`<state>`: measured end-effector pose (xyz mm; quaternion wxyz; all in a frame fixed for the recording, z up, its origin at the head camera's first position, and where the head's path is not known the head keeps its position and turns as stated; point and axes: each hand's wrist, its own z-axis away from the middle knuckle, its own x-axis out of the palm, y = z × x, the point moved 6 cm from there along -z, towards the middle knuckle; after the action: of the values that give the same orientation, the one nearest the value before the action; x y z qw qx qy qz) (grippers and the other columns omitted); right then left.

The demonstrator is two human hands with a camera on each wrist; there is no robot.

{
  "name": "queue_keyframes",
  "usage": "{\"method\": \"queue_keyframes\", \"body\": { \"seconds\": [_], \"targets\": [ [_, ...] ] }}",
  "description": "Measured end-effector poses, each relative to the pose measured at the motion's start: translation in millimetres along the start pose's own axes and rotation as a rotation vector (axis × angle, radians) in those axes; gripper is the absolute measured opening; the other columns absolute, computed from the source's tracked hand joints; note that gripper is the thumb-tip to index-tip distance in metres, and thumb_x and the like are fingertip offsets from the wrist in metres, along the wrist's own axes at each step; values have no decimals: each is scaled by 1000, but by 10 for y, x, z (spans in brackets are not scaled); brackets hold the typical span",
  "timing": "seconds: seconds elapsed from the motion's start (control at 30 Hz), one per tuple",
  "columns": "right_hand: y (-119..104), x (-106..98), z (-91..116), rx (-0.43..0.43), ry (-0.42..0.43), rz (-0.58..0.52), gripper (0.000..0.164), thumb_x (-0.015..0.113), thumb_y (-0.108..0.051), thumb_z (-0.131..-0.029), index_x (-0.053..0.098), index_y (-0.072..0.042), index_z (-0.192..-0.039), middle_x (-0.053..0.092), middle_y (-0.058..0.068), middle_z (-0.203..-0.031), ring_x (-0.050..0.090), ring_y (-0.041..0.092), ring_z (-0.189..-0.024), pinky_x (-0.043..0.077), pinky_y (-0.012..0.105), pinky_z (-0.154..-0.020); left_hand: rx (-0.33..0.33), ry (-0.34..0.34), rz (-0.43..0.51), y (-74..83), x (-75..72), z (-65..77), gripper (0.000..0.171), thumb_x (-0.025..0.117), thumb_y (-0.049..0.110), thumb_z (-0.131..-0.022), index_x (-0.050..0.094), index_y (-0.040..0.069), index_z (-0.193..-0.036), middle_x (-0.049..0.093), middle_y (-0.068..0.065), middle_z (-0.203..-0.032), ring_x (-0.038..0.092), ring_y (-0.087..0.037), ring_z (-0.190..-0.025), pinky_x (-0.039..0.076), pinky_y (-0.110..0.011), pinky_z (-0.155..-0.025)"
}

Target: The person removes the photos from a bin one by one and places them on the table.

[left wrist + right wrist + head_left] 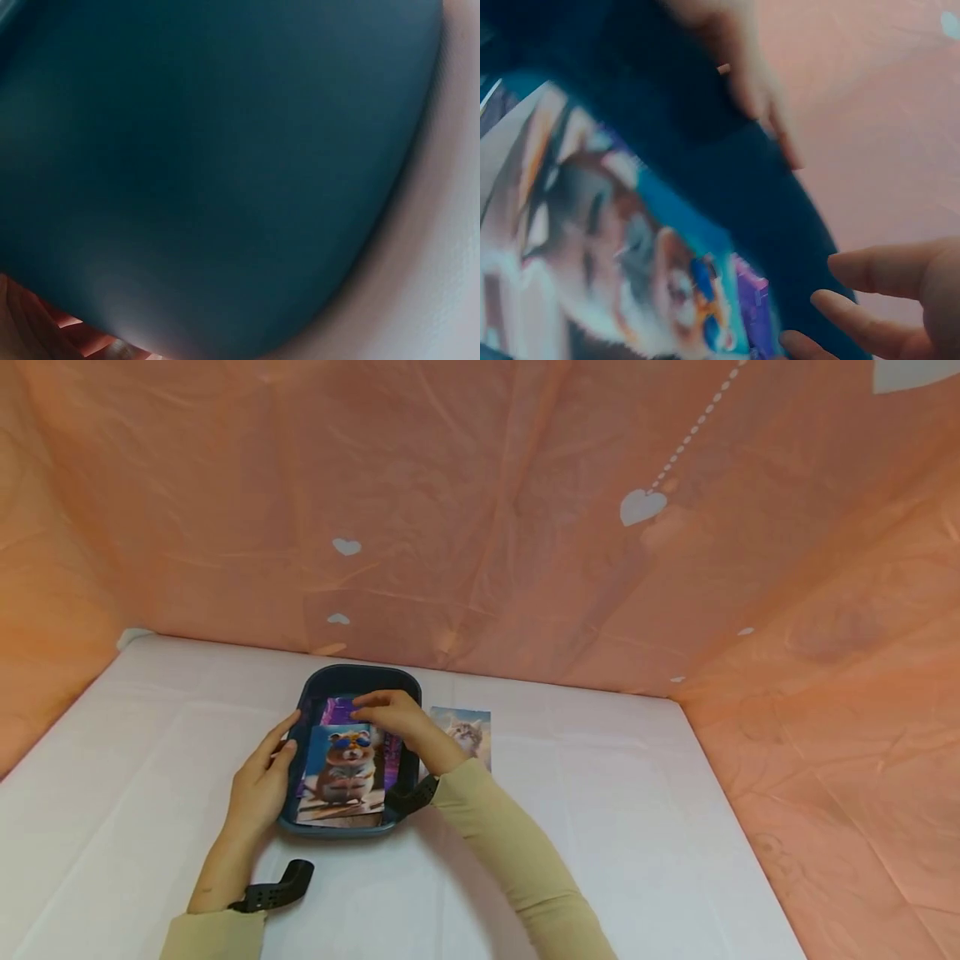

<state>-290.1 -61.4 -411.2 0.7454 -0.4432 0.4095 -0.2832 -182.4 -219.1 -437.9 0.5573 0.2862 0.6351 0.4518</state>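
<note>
A dark blue plastic bin (356, 832) sits on the white table with several picture cards in it. On top lies a card of a hamster in sunglasses (345, 772); a purple card (341, 710) shows from beneath it. My left hand (258, 785) holds the bin's left side, fingers along the outer wall and thumb at the rim. Over the far right part of the bin is my right hand (397, 714), its thumb and fingers apart with nothing between them, as the right wrist view also shows. The bin wall (225, 165) fills most of the left wrist view.
A kitten card (465, 735) lies on the table just right of the bin, partly covered by the right forearm. Orange cloth (480, 527) with pale hearts hangs behind and beside the white tabletop (615, 810).
</note>
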Motion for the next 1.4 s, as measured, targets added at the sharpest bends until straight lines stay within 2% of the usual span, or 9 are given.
{"method": "queue_keyframes", "body": {
  "seconds": [0.17,0.47,0.63,1.0,1.1,1.2,1.27,1.4],
  "targets": [
    [48,67,-29,5,-14,110,36,65,-20,-91,64,-10,-125,61,10,-129,56,26,-118,46,38,-97,11,12,-2,5,-1,-9,46,30,31,-105,31,23,-151,44,-27,-140,43,-45,-126,28,-63,-102],
    [54,147,-24,-15,-109,320,38,63,-23,-90,63,-10,-127,64,8,-124,61,20,-110,49,22,-80,27,34,3,16,2,-4,46,30,31,-105,32,23,-151,47,-27,-136,46,-45,-122,31,-63,-99],
    [80,169,-17,-1,-133,314,36,64,-23,-90,65,-10,-124,66,7,-120,63,16,-100,50,20,-70,13,33,8,4,7,-4,46,30,32,-105,32,25,-151,46,-27,-136,46,-45,-122,31,-63,-100],
    [69,222,11,-25,-174,357,35,62,-23,-91,64,-10,-124,65,5,-123,60,16,-108,47,21,-80,4,31,14,-9,3,-5,46,30,33,-105,31,26,-151,45,-27,-137,44,-45,-125,30,-62,-101],
    [54,209,9,-40,-152,400,35,64,-24,-89,66,-11,-122,67,5,-119,61,15,-106,46,19,-81,-2,28,12,-14,7,-8,46,30,33,-105,31,27,-151,46,-26,-136,44,-44,-124,31,-61,-100],
    [36,190,15,-64,-120,420,33,68,-21,-86,68,-13,-118,70,4,-111,61,11,-98,45,17,-78,-12,25,12,-17,12,-7,46,30,33,-105,31,27,-151,46,-25,-137,43,-44,-125,30,-61,-101],
    [22,169,33,-81,-94,397,32,70,-18,-84,70,-14,-116,71,4,-106,60,9,-91,45,17,-74,-13,25,13,-17,11,-6,47,30,34,-105,31,27,-151,46,-26,-137,44,-44,-125,30,-62,-101],
    [-4,116,88,-111,-52,318,27,71,-15,-84,73,-18,-111,69,3,-112,61,9,-93,47,19,-74,-8,26,16,-14,6,-7,47,29,34,-105,31,27,-151,46,-26,-137,44,-44,-124,31,-61,-99]
  ]
}}
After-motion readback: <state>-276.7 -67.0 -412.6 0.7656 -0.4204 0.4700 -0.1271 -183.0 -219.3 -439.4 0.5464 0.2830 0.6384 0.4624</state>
